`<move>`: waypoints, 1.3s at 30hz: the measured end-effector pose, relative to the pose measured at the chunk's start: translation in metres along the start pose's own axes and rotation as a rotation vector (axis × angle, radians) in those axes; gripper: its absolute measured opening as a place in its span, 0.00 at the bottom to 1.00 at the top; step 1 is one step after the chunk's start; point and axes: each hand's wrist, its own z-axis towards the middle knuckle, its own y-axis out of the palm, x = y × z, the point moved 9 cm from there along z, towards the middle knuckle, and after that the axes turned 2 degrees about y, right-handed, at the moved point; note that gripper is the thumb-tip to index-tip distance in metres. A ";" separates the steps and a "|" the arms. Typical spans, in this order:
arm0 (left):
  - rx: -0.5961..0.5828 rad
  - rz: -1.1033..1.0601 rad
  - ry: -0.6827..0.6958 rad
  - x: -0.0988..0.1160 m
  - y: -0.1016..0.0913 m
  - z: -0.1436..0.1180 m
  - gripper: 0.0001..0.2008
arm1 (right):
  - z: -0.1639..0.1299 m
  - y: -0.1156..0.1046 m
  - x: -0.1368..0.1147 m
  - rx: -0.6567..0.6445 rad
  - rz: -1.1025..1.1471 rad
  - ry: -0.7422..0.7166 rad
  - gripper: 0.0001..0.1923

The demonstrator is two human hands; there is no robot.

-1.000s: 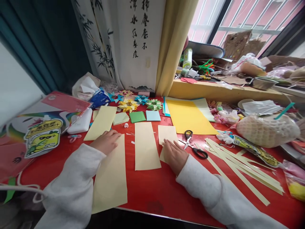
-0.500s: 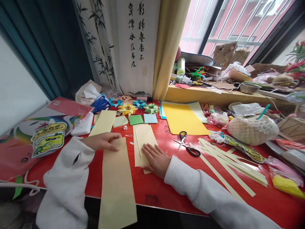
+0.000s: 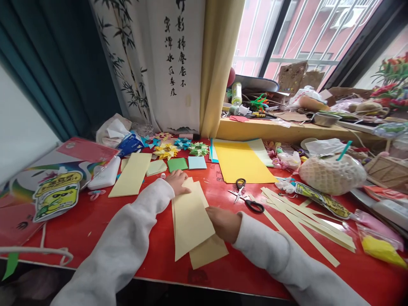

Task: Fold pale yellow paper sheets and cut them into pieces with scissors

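Note:
My left hand (image 3: 178, 182) grips the far end of a pale yellow paper strip (image 3: 193, 221), thumb on top of it. That strip lies tilted over other pale yellow sheets (image 3: 208, 251), one of which sticks out below it on the near side. My right hand (image 3: 225, 223) is at the strip's right edge, its fingers hidden beneath the paper. To the right lie open black-handled scissors (image 3: 241, 196). Another pale yellow strip (image 3: 130, 175) rests on the table to the left of my left hand.
Folded paper stars (image 3: 166, 150), a green square stack (image 3: 177, 164) and a light blue one (image 3: 197, 162) are at the back. Yellow sheets (image 3: 244, 163) lie behind the scissors. Narrow paper offcuts (image 3: 306, 225) spread on the right. A mango-printed pouch (image 3: 57, 196) sits left.
My left hand has carried the long strip forward and right, over the smaller sheets. My right hand, earlier flat on those sheets, now has its fingers under the strip. The view has shifted slightly.

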 end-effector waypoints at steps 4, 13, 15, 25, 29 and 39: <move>-0.006 -0.018 -0.075 -0.002 0.002 -0.004 0.30 | -0.006 -0.031 0.048 0.174 0.103 0.420 0.22; 0.230 -0.528 0.062 -0.011 -0.038 -0.013 0.22 | -0.019 -0.058 0.108 0.415 0.490 0.543 0.34; 0.432 -0.794 0.068 -0.027 -0.053 -0.019 0.25 | -0.022 -0.066 0.121 0.515 0.666 0.527 0.35; 0.583 -1.443 0.182 -0.035 -0.039 -0.033 0.20 | -0.009 -0.062 0.135 0.723 1.034 0.225 0.26; 0.495 -1.353 0.319 -0.031 -0.041 -0.030 0.22 | -0.011 -0.062 0.137 0.764 1.010 0.200 0.24; 0.568 -1.169 0.390 -0.042 -0.046 -0.024 0.30 | -0.010 -0.055 0.149 0.790 0.920 0.219 0.28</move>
